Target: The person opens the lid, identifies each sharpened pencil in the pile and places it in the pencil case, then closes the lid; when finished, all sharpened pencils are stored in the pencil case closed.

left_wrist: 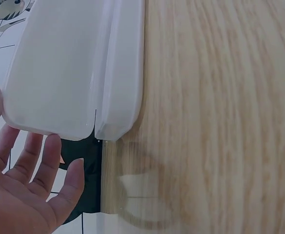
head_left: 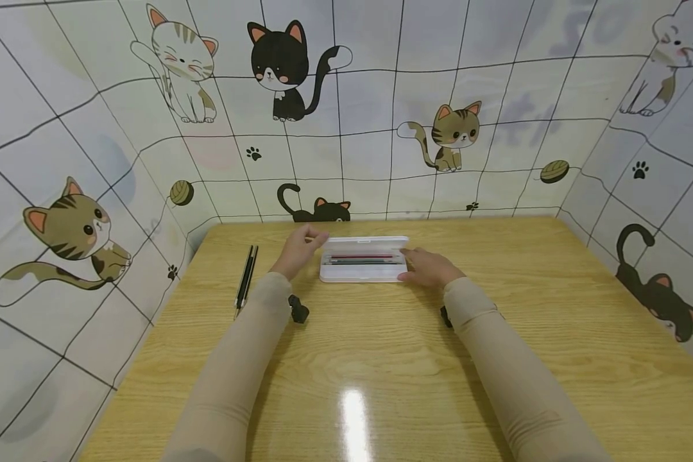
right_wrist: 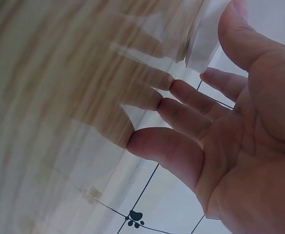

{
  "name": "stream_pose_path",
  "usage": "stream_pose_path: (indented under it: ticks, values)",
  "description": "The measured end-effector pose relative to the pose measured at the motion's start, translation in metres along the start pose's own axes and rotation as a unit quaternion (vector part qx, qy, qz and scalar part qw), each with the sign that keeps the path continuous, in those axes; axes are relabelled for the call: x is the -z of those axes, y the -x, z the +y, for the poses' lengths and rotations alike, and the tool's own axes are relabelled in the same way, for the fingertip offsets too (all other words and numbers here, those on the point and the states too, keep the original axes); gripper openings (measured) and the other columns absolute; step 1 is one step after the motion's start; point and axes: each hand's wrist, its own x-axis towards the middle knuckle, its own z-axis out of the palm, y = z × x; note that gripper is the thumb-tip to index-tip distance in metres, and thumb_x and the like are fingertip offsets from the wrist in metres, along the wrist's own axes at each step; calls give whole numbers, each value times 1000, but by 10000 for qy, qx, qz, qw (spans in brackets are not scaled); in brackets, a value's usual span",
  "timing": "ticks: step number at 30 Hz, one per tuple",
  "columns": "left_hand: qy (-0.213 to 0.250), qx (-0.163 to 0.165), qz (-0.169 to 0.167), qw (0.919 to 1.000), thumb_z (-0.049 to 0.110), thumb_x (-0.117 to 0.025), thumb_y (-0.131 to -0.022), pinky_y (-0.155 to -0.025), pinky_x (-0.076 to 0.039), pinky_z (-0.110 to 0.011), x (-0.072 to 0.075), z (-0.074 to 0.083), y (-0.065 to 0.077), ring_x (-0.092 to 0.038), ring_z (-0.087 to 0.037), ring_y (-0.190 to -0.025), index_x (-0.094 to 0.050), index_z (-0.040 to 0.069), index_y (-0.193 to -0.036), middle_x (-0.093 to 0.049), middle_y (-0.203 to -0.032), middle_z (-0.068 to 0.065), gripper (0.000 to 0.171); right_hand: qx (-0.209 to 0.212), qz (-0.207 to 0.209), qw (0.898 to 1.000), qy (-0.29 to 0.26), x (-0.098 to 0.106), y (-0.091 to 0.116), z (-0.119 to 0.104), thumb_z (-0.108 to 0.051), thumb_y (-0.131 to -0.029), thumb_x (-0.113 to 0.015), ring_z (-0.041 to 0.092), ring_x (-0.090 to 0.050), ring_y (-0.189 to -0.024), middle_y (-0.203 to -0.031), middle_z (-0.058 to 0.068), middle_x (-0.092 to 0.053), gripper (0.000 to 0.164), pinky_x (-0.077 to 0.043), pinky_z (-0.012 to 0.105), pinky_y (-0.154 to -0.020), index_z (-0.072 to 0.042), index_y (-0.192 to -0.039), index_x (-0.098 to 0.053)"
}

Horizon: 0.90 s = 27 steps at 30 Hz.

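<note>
A white pencil case [head_left: 362, 274] stands at the back of the table, its lid [left_wrist: 54, 63] tilted up along the far side. Inside lie a red pencil [head_left: 375, 256] and a dark green one [head_left: 364, 262]. My left hand [head_left: 300, 249] holds the lid's left corner, thumb at its edge and fingertips at its end. At the case's right end, my right hand [head_left: 430, 266] grips it with thumb in front and index finger at the end. The other right fingers [right_wrist: 186, 114] extend low over the table.
Dark pencils [head_left: 246, 279] lie side by side left of my left forearm. A small black device [head_left: 298, 310] sits at the left wrist, with another [head_left: 446, 316] at the right. A cat-patterned cloth [head_left: 369, 147] rises behind the wooden table [head_left: 381, 346] and along its sides.
</note>
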Motion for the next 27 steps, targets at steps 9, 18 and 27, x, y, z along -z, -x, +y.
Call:
stream_pose_path:
  ticks: [9,18,27]
  values:
    - [-33,92,-147,9998,49,-62,-99,-102,-45,-48,2,-12,-2,-52,-26,-120,-59,11,-113,-56,-126,-5,41,-318,58,9983,-483,0,0,-3,-41,-101,-63,46,-38,-141,-156,29,-36,86,-33,58,-114,11,-155,-22]
    - [-169,14,-460,9988,51,-61,-99,-105,-43,-51,3,-11,5,-50,-28,-125,-58,14,-114,-54,-137,-4,40,-350,-6,9986,-395,-1,0,0,-46,-101,-61,46,-30,-146,-162,25,-26,93,-28,59,-116,8,-158,-12]
    - [-156,49,-714,9973,51,-60,-99,-105,-44,-48,4,-14,4,-53,-26,-122,-59,14,-115,-57,-136,-3,40,-273,12,9955,-906,-1,2,3,-49,-100,-61,46,-36,-142,-162,21,-32,96,-30,63,-113,-8,-163,0]
